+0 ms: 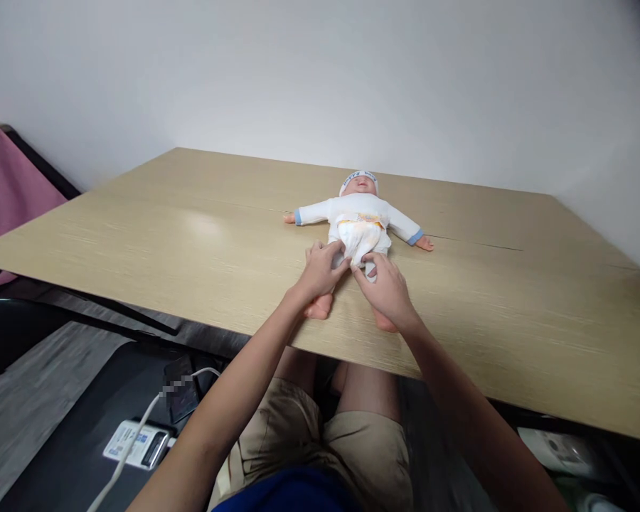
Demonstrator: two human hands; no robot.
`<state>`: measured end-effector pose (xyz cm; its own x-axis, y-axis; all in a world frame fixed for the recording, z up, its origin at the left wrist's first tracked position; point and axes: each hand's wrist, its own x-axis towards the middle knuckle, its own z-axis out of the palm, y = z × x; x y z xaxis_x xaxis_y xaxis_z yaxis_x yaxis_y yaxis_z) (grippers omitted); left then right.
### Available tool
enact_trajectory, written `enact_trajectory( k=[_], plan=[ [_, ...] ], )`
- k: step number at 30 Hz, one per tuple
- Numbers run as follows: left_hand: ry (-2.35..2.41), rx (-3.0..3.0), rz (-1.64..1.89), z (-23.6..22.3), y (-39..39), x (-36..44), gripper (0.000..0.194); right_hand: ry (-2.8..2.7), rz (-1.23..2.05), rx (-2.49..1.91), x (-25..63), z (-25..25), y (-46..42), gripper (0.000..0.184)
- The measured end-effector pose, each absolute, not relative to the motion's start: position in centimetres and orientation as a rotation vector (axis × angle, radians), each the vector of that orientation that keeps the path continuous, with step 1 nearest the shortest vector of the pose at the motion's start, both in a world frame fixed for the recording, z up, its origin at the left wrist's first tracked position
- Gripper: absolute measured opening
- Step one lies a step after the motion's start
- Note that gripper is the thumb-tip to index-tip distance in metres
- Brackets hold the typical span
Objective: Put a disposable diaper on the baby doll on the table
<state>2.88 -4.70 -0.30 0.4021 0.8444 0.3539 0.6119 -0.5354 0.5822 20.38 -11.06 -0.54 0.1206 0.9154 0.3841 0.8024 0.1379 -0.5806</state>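
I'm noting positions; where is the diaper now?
In the head view, the diaper is right of centre on the doll's lower front, the left hand and right hand at its edges.

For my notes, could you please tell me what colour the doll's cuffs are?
The cuffs are light blue, as the head view shows.

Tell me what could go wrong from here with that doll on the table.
The doll's feet lie close to the front edge of the table, so a tug toward the person might drag the doll over it.

The diaper looks bunched between the left hand and right hand; it could end up crooked.

The cable runs beside the left forearm and might snag it.
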Motion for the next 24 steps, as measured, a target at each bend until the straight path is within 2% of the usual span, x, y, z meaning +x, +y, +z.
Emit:
enact_trajectory(
  k=[5,10,18,24],
  plan=[
    [1.267,2.200,0.925,-0.4,-4.5,3.2,0.017,-1.684,0.327,-1.731,20.8,0.5,-10.6,0.027],
    [1.225,1.994,1.079,-0.6,-4.4,3.2,0.022,-1.676,0.319,-1.702,21.1,0.6,-10.7,0.022],
    [1.239,1.729,1.227,-1.5,-4.5,3.5,0.042,-1.511,0.391,-1.610,21.0,0.2,-11.3,0.035],
    [1.284,1.690,1.179,-1.4,-4.6,3.4,0.040,-1.558,0.361,-1.588,21.1,0.3,-11.2,0.028]
  ],
)
